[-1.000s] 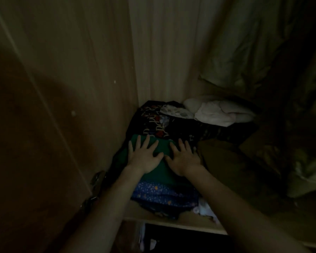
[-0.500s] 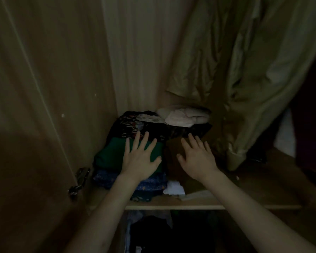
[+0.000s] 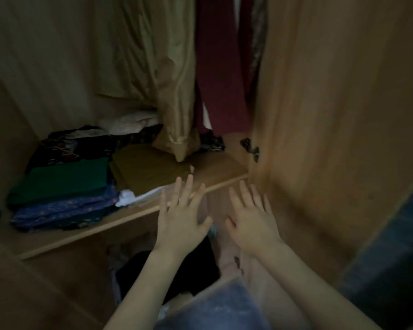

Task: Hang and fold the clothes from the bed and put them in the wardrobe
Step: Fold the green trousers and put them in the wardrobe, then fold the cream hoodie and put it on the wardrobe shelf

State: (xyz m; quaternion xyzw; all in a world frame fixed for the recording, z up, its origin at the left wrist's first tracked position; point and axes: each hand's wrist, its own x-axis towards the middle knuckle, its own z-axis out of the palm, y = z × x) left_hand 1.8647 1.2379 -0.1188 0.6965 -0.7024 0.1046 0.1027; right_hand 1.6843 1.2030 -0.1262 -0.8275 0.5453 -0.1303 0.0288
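A folded green garment [image 3: 62,179] lies on top of a blue patterned folded one [image 3: 65,210] at the left of the wardrobe shelf [image 3: 134,216]. An olive-brown folded piece [image 3: 150,166] sits to their right. Dark patterned clothes [image 3: 81,146] and a pale bundle [image 3: 131,121] lie behind them. My left hand [image 3: 180,217] and my right hand [image 3: 250,220] hover in front of the shelf edge, fingers spread, holding nothing and touching no clothing.
A tan garment [image 3: 167,75] and a dark red one [image 3: 219,67] hang above the shelf's right end. The open wardrobe door [image 3: 332,115] with a hinge [image 3: 250,148] stands at right. Dark clothes [image 3: 177,275] fill the compartment below.
Both hands have lifted off the green garment and pulled back out of the wardrobe, to the right of the stack. My view has swung right toward the hanging clothes and door.
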